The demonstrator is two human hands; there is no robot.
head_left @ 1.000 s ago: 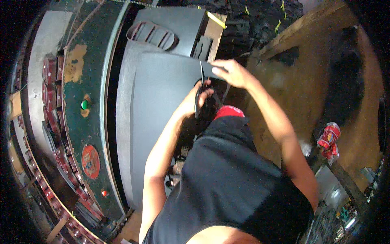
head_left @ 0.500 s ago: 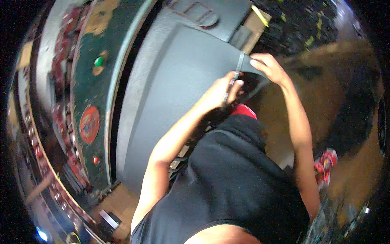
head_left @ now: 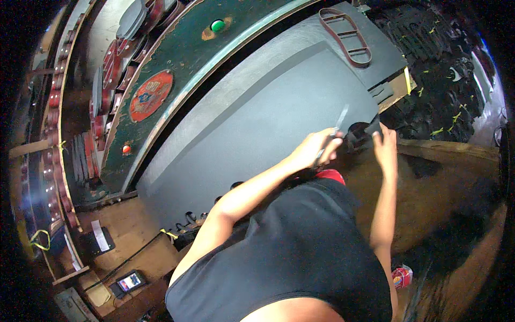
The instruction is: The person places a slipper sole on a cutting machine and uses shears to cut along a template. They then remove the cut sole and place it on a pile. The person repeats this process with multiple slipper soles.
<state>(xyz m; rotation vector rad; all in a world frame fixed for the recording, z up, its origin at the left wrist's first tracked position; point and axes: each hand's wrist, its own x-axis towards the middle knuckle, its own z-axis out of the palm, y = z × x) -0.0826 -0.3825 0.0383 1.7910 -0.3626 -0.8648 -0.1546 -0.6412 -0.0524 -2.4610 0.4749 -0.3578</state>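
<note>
A large smooth grey sheet point(head_left: 257, 123) is spread before me. My left hand point(head_left: 321, 147) is closed around a slim hand tool whose flat, bright blade point(head_left: 344, 115) lies over the sheet's right part. Its exact kind is unclear, since my fingers cover much of it. My right hand point(head_left: 385, 147) pinches a small dark flap point(head_left: 372, 127) at the sheet's right edge, beside a dark rounded gap. Farther back, a maroon strip-metal cutting die point(head_left: 346, 37) with crossbars rests on the grey surface.
A green machine beam point(head_left: 198, 59) with a green button point(head_left: 217, 25) and a red button point(head_left: 126, 149) spans the far left. Dark scraps point(head_left: 424, 59) heap at the back right. A phone-like device point(head_left: 129, 282) lies lower left, near shelves of more dies point(head_left: 111, 64).
My view has swung, so machine and sheet appear turned. The blade has come away from the sheet's right edge onto its face. My right hand has closed on the edge flap.
</note>
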